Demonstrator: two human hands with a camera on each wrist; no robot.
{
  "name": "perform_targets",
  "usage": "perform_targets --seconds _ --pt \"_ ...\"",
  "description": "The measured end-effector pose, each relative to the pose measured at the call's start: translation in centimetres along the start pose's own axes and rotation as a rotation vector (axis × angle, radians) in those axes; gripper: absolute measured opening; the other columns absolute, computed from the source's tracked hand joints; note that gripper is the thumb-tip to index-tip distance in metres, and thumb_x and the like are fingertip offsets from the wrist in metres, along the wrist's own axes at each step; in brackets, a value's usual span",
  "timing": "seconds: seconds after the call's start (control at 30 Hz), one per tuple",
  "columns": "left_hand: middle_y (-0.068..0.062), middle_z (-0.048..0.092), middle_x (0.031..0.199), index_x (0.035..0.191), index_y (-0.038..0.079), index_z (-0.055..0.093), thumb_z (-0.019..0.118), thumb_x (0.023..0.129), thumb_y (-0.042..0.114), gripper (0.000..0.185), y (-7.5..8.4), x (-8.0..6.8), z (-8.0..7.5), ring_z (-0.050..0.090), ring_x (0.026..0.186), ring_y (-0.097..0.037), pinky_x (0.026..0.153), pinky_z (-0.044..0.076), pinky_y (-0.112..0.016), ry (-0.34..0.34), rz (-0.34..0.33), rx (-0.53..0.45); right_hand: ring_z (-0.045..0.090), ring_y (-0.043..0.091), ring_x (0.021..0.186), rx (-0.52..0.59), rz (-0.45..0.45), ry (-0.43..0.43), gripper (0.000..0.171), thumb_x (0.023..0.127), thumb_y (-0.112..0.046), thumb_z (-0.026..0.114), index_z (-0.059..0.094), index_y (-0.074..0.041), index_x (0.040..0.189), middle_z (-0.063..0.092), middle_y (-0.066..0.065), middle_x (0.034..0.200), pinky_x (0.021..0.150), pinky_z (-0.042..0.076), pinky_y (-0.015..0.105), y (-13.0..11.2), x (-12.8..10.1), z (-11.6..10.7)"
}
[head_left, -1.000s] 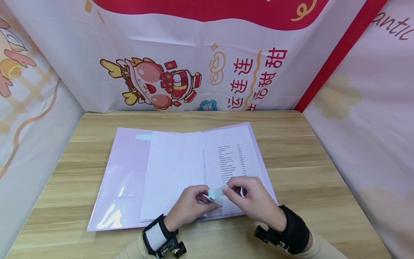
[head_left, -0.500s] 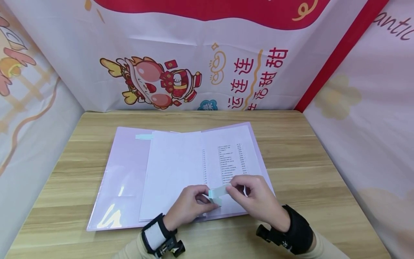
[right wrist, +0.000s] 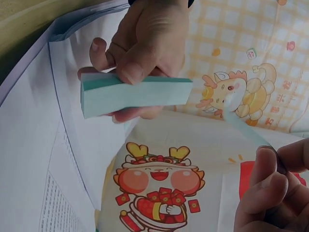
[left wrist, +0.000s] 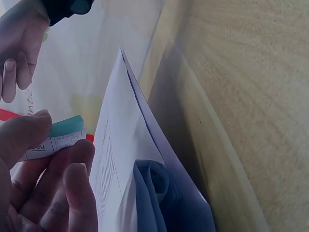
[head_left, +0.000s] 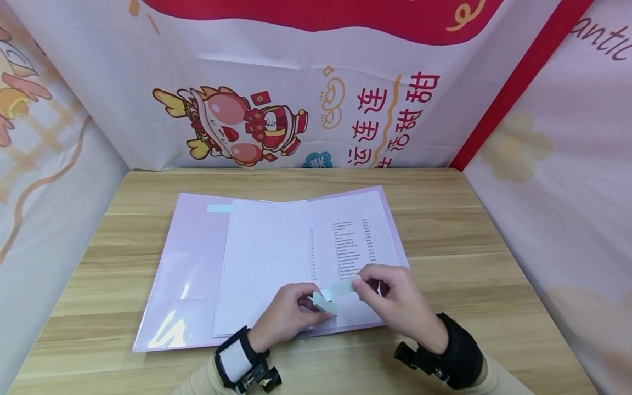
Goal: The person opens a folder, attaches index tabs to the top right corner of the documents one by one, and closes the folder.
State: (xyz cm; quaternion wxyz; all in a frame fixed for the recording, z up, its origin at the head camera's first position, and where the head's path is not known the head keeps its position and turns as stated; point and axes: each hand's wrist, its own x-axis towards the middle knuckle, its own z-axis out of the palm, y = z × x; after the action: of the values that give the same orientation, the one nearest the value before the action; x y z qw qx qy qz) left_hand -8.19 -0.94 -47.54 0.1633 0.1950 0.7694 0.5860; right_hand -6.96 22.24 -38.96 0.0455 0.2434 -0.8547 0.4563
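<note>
Above the open folder (head_left: 197, 274), the left hand (head_left: 288, 312) grips a sticky-note pad (head_left: 323, 301); the right hand (head_left: 395, 299) pinches 1 peeling sheet (head_left: 343, 288), its printed label unreadable.

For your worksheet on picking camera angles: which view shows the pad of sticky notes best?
The right wrist view: the pad of sticky notes fills the frame, edge-on. The head view shows it small between both hands; the left wrist view only a corner.

Left hand (head_left: 291, 310), right hand (head_left: 395, 299): fingers pinched.
</note>
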Motion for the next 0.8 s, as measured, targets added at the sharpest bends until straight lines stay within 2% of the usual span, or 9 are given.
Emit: perform_targets --seconds 0.13,0.27,0.47,0.6,0.7,0.8 --pt "0.004 0.074 0.099 0.100 0.015 0.074 0.084 0.085 0.019 0.018 0.1 -0.2 0.0 0.072 0.078 -0.010 0.071 0.059 -0.025 -0.017 -0.004 0.001 0.041 0.004 0.054 -0.001 0.008 0.020 0.027 0.097 -0.005 0.068 0.065 -0.020 0.075 0.053 -0.013 0.068 0.046 0.037 0.025 0.3 0.0 -0.2" --pt "0.004 0.073 0.101 0.102 0.016 0.074 0.084 0.085 0.021 0.020 0.3 -0.5 0.1 0.069 0.074 -0.011 0.066 0.056 -0.024 -0.025 -0.010 0.041 0.042 0.006 0.053 0.008 0.041 0.051 0.025 0.096 -0.004 0.068 0.066 -0.020 0.076 0.055 -0.012 0.068 0.046 0.037 0.026 0.8 0.1 -0.5" --pt "0.009 0.064 0.090 0.100 0.019 0.075 0.086 0.083 0.022 0.020 0.6 -1.2 0.4 0.059 0.077 -0.010 0.068 0.051 -0.025 -0.046 0.007 0.120 0.044 0.009 0.054 -0.014 0.101 0.087 0.025 0.097 -0.006 0.068 0.066 -0.018 0.075 0.056 -0.010 0.067 0.047 0.037 0.024 1.8 0.2 -1.1" --pt "0.009 0.061 0.080 0.101 0.018 0.076 0.086 0.083 0.020 0.022 0.7 -1.6 0.6 0.056 0.068 -0.007 0.063 0.049 -0.023 -0.067 0.014 0.119 0.044 0.011 0.054 -0.040 0.140 0.102 0.026 0.096 -0.008 0.069 0.064 -0.018 0.073 0.056 -0.009 0.066 0.047 0.036 0.025 2.3 0.3 -1.4" --pt "0.010 0.062 0.078 0.101 0.020 0.075 0.086 0.082 0.017 0.021 0.8 -2.0 0.9 0.055 0.064 -0.005 0.060 0.048 -0.021 -0.095 0.010 0.104 0.045 0.012 0.055 -0.047 0.160 0.105 0.026 0.096 -0.008 0.070 0.063 -0.018 0.072 0.055 -0.008 0.065 0.048 0.037 0.025 2.6 0.3 -1.5" --pt "0.014 0.068 0.086 0.097 0.022 0.075 0.086 0.081 0.014 0.021 1.0 -2.3 1.3 0.058 0.072 -0.003 0.067 0.049 -0.021 -0.114 0.017 0.113 0.046 0.013 0.055 -0.045 0.177 0.103 0.026 0.096 -0.008 0.070 0.063 -0.017 0.072 0.055 -0.008 0.065 0.048 0.037 0.026 2.9 0.2 -1.4"
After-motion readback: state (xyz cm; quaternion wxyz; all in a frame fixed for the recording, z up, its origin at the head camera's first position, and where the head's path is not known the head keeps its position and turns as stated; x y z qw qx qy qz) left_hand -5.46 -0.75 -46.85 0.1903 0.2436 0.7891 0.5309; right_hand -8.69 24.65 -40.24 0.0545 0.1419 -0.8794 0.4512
